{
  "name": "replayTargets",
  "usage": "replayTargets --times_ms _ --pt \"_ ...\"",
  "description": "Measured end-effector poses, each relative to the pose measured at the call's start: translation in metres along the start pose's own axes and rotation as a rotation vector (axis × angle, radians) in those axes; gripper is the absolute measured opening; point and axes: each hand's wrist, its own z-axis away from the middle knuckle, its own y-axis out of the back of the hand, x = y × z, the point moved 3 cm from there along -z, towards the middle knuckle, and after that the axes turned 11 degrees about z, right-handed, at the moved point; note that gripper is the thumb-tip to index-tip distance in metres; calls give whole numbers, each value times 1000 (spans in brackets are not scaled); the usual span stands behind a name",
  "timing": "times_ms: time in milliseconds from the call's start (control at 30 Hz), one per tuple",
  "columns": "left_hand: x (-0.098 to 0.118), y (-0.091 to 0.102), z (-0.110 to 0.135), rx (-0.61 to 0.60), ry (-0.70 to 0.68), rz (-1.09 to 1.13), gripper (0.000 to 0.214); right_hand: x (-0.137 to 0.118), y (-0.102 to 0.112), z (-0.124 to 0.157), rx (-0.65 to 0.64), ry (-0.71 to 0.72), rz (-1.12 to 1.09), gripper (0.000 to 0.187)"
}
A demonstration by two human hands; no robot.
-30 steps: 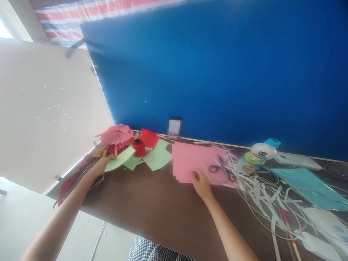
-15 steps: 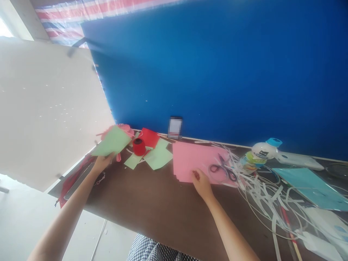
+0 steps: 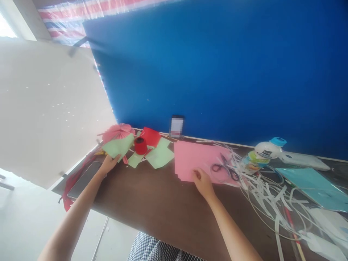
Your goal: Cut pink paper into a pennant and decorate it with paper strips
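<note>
Green sheet (image 3: 119, 146) has dipped lower, pink fan (image 3: 117, 130) showing more

Left hand (image 3: 109, 163) is pinching the sheet's near edge, over at far left. Looks light, floppy, easy to crease, so an edge pinch seems right. Right hand (image 3: 202, 180) is loosely curled on the pink paper (image 3: 190, 156); can't tell if it's gripping. Red spool (image 3: 140, 146) crowds the sheet's right side, scissors (image 3: 226, 166) sit on the pink paper, white strips (image 3: 268, 195) tangle further right.

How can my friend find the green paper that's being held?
Below the big blue board is a brown table. Near its far left corner sits pleated pink paper, with the green paper partly covering it. Unlike the other green sheets, this one is in the left hand.
</note>
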Motion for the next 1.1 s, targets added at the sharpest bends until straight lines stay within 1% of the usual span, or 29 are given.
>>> replayTargets --times_ms 100,233,333,400,433,500,533,567,600,633,667,700,733,767,800,833,900,933,967,1000,1033,1100 --pt "3 -2 5 18 39 37 56 1 -1 0 -13 -1 4 22" --pt "12 -4 8 53 92 111 57 3 -3 1 -18 -1 2 22" --pt "23 -2 8 59 140 177 53 4 -4 0 -15 4 -5 22" --pt "37 -1 10 94 133 180 50 3 -3 1 -10 -4 -13 23" --pt "46 0 12 169 119 153 48 2 -2 1 -1 -12 -23 23" --pt "68 -2 22 383 127 54 45 1 1 2 40 -38 -67 23" --pt "81 -6 29 476 131 18 44 0 4 3 78 -59 -98 23" --pt "95 -14 35 540 124 6 43 0 7 4 123 -84 -136 23" --pt "111 -26 40 528 102 31 42 0 10 4 164 -111 -177 23" --pt "126 -43 44 423 70 71 40 1 13 5 194 -129 -189 24" --pt "141 -64 46 248 35 118 38 1 15 6 214 -144 -195 26" --pt "156 -87 48 41 6 178 37 2 18 6 228 -158 -200 27" --pt "168 -112 50 -199 -12 245 35 3 21 6 241 -171 -206 28" --pt "177 -136 51 -393 -8 308 34 5 25 7 259 -185 -220 29" --pt "183 -157 51 -505 19 372 34 7 28 7 295 -201 -231 29" --pt "185 -176 49 -561 67 436 35 9 33 7 346 -219 -235 30" --pt "182 -209 42 -622 135 559 37 15 42 9 468 -257 -216 30" --pt "177 -223 39 -653 156 578 38 18 46 9 520 -273 -194 30" --pt "170 -233 37 -637 172 538 39 22 49 10 561 -289 -172 31" --pt "163 -241 35 -596 165 443 39 26 52 11 586 -300 -152 31" --pt "156 -244 33 -504 110 329 40 30 54 11 601 -309 -134 31" --pt "147 -243 35 -326 -66 128 51 37 59 11 629 -321 -87 31"
